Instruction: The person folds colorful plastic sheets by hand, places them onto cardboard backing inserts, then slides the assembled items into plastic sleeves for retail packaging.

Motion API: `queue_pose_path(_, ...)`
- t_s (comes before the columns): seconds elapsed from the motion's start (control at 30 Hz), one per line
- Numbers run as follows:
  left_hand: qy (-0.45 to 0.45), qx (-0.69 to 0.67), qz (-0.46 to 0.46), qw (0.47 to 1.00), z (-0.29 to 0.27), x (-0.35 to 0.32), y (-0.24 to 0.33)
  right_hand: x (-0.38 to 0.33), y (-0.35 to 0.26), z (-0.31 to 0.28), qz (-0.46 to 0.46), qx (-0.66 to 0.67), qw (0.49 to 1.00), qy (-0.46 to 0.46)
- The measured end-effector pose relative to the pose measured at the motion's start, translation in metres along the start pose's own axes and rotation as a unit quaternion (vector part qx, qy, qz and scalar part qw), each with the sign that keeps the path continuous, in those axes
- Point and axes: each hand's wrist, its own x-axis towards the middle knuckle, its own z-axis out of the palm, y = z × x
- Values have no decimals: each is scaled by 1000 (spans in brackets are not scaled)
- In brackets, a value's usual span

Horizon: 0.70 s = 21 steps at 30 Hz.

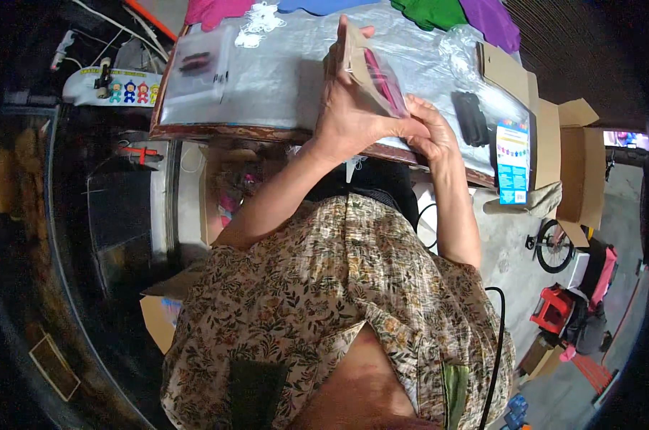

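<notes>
The clear-fronted packet [362, 73], a dark pink item [384, 82] inside, is held above the surface [274, 86], its long axis slanting from upper left to lower right, clear face rightward. The left hand [344, 118] grips it, fingers along its back; the right hand's [437, 132] fingers bend at its lower end, their hold unclear. It seems light, bendable, slick; edges probably suit gripping.

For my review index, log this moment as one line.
left hand: holding tan-and-clear packet, pink inside | right hand: at packet's lower end | tabletop: white string bundles, black bundle
</notes>
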Motion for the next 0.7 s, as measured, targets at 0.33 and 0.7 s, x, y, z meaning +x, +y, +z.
queue_pose_path(0.33,62,228,141,961,2,-9,25,15,18,-1,8,-33,999,-35)
queue_pose_path(0.7,34,-311,-255,915,-44,-12,-14,9,-12,-16,-144,-159,971,108)
